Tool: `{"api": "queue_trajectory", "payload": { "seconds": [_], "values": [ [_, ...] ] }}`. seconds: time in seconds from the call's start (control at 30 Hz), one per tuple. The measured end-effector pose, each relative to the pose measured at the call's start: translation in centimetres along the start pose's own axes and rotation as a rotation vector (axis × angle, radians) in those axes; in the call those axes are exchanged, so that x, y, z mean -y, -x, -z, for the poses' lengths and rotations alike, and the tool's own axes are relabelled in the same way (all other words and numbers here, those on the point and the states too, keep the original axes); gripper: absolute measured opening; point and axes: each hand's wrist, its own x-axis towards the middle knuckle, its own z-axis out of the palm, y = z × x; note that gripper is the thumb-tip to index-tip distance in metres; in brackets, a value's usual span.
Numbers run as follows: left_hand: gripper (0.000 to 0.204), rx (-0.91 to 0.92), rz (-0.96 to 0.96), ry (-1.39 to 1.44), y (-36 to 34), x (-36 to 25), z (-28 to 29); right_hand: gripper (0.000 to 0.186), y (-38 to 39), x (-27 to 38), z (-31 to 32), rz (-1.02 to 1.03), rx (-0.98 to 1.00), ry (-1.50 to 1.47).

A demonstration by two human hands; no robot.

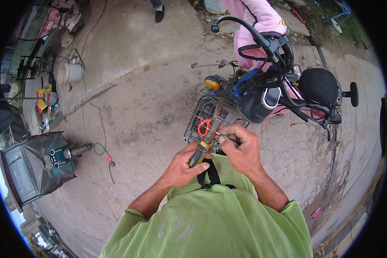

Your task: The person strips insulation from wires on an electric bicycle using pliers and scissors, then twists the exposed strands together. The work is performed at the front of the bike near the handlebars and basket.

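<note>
My left hand (179,167) is wrapped round pliers with black and yellow handles (198,155), their metal jaws angled up and away from me. Right beside the jaws my right hand (244,148) pinches a thin piece, seemingly a wire end, between thumb and forefinger. An orange-red wire (199,129) curls in a loop just left of the jaws. Whether the jaws grip that wire cannot be made out. Beneath both hands lies a dark slatted footboard or rack (192,125) of a partly dismantled scooter, partly covered by the hands and pliers.
The scooter's handlebar (253,32), black headlamp housing (254,106), orange turn signal (212,82) and pink cover (262,17) stand ahead and right. Leftward are a green cable (102,124), a white bucket (70,73) and a covered three-wheeler (34,167). Another person's shoe (159,14) shows far off.
</note>
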Motion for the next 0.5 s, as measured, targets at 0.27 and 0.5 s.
{"api": "queue_trajectory", "payload": {
  "seconds": [0.27, 0.5],
  "values": [
    [0.028, 0.014, 0.042, -0.008, -0.1, 0.5, 0.4, 0.011, -0.6, -1.2, 0.0, 0.02, -0.003, 0.009],
    [0.031, -0.066, 0.04, -0.143, 0.3, 3.1, 0.5, 0.007, -1.1, -2.7, 2.6, -0.048, -0.291, -0.205]
  ]
}}
